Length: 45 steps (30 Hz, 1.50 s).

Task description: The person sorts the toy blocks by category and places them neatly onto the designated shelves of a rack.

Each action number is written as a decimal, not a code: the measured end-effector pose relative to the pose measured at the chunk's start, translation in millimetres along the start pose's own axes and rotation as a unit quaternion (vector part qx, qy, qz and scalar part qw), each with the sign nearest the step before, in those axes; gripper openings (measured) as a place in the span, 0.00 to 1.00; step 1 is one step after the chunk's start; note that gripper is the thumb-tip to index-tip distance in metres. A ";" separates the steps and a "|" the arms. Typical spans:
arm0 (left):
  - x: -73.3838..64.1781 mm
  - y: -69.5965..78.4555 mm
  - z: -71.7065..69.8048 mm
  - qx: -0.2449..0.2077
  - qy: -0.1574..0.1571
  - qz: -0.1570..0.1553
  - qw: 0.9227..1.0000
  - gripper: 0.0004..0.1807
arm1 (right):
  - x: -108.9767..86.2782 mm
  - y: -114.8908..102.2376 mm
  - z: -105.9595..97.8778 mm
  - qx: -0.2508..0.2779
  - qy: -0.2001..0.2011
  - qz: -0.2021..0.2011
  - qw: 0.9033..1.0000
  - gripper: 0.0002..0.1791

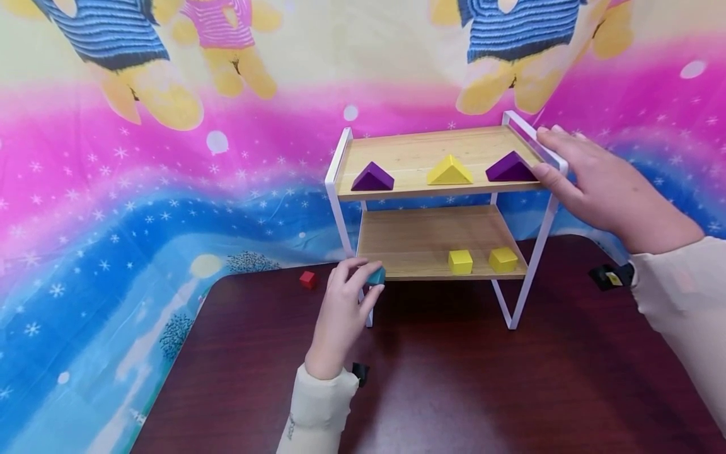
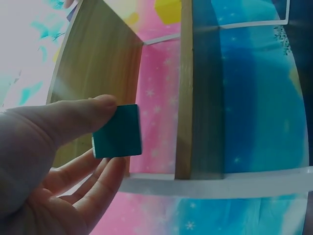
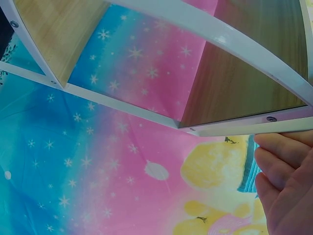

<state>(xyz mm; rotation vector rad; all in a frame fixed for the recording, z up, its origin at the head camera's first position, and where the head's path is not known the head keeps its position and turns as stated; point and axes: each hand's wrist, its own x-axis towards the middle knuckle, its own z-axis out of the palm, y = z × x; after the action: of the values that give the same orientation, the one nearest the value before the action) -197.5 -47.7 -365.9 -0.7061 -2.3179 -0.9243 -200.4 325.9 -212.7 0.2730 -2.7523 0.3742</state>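
My left hand (image 1: 338, 309) pinches a teal cube (image 2: 120, 131) between thumb and fingertips, at the front left corner of the lower shelf (image 1: 422, 236). In the head view the fingers partly cover this teal cube (image 1: 377, 275). Over on the other side, my right hand (image 1: 609, 183) rests against the white right-hand rail of the two-tier rack (image 1: 442, 154), its fingers fairly straight. The right thumb lies near a purple triangular block (image 1: 512, 167). In the right wrist view the fingers (image 3: 281, 152) touch the rail; the thumb is hidden there.
A yellow triangular block (image 1: 450, 171) and another purple triangular block (image 1: 372, 177) stand on the top shelf. Two yellow cubes, a left one (image 1: 460, 261) and a right one (image 1: 503, 259), sit on the lower shelf. A red cube (image 1: 308, 280) lies on the dark table (image 1: 249, 378).
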 end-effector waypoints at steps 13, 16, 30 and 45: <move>0.5 3.5 14.6 -0.014 0.026 0.012 0.999 0.20 | 1.1 0.4 2.7 -0.002 0.012 -0.001 1.000 0.38; 0.8 4.5 17.8 -0.021 0.024 0.008 0.999 0.20 | 1.4 0.1 2.7 -0.003 0.013 0.000 1.000 0.38; 3.0 7.9 33.7 -0.019 0.035 0.024 0.999 0.20 | 1.4 -0.7 1.9 -0.004 0.007 0.002 1.000 0.38; 14.5 20.1 46.0 -0.007 0.015 0.027 0.999 0.16 | 1.5 -0.9 2.5 -0.004 0.010 0.003 1.000 0.38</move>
<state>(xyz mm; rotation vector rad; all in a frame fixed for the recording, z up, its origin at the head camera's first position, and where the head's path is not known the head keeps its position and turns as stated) -208.2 2.4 -375.9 -0.7527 -2.2569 -0.9218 -202.4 324.2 -214.2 0.2587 -2.7342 0.3654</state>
